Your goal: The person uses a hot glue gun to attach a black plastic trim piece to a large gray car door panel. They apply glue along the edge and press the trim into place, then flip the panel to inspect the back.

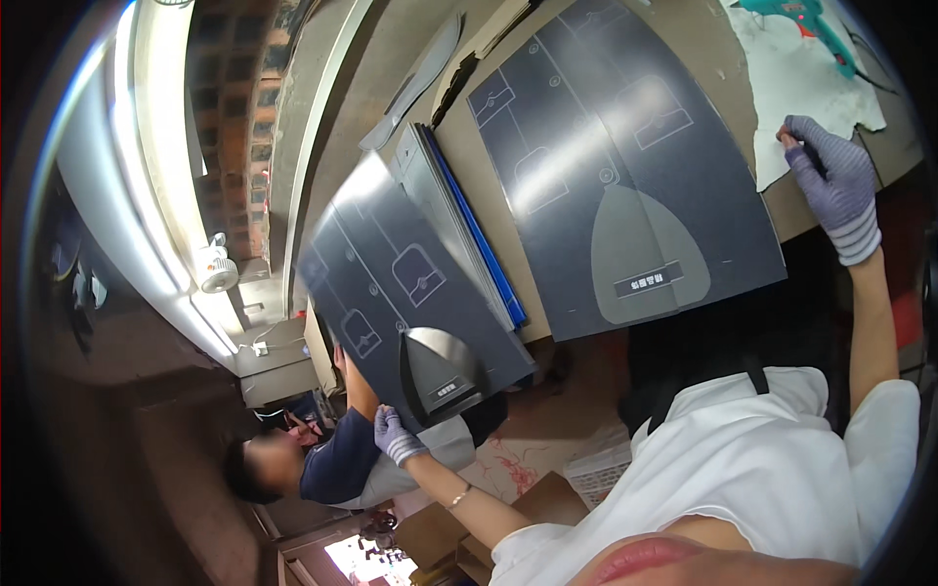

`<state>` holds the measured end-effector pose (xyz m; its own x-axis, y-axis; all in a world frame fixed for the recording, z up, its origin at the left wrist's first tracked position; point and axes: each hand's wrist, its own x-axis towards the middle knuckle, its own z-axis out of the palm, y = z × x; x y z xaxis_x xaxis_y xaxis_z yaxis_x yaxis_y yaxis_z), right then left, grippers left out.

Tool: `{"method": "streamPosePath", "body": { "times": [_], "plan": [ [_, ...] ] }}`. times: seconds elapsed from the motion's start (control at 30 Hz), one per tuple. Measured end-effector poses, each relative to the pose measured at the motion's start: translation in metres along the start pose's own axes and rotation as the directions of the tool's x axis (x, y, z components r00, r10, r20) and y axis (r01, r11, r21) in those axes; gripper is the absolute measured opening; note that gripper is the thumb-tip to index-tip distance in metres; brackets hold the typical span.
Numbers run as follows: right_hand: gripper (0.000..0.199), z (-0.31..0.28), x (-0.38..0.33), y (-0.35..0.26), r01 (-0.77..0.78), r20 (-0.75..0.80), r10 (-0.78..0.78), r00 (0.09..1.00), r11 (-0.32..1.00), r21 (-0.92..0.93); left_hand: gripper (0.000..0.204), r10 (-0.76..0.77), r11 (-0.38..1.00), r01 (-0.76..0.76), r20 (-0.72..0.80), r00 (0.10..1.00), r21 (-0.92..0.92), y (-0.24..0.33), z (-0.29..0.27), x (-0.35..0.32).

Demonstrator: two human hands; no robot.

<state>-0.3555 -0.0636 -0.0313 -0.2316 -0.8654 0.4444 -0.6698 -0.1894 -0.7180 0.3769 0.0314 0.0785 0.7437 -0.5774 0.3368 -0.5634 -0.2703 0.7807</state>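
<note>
**Two printed sheets, one glue gun**

Left hand point(399, 437), gloved, at 7 o'clock, is pinching the lower edge of one dark printed sheet point(391, 283), lifted and tilted, fingers closed on it. Second dark sheet point(616, 166) is lying flat on the counter point(703, 29) at 1 o'clock. Right hand point(835, 186), gloved, at 3 o'clock, is resting by that sheet's edge; cannot tell finger state. One teal glue gun point(811, 24) at 1 o'clock. One stack of boards point(464, 225) between sheets.

Your striped purple-grey gloves cover your left hand point(398, 437) and right hand point(833, 186); your shirt point(743, 469) is white. Dark grey sheets point(625, 166) carry pale outlines and a lighter grey teardrop panel. A teal glue gun point(811, 24) lies on white paper point(811, 88).
</note>
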Motion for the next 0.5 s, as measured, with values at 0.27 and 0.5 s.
{"method": "streamPosePath", "body": {
  "times": [0.27,0.5],
  "plan": [
    [0.051,0.000,-0.015,-0.075,0.484,0.502,-0.451,0.738,0.872,0.073,0.029,0.141,0.656,-0.386,0.397,0.907,0.649,0.088,0.083,0.052],
    [0.061,0.006,0.000,-0.050,0.451,0.660,-0.371,0.653,0.891,0.055,0.030,0.562,0.733,-0.642,0.733,0.384,-0.225,0.266,0.350,-0.032]
  ]
}}
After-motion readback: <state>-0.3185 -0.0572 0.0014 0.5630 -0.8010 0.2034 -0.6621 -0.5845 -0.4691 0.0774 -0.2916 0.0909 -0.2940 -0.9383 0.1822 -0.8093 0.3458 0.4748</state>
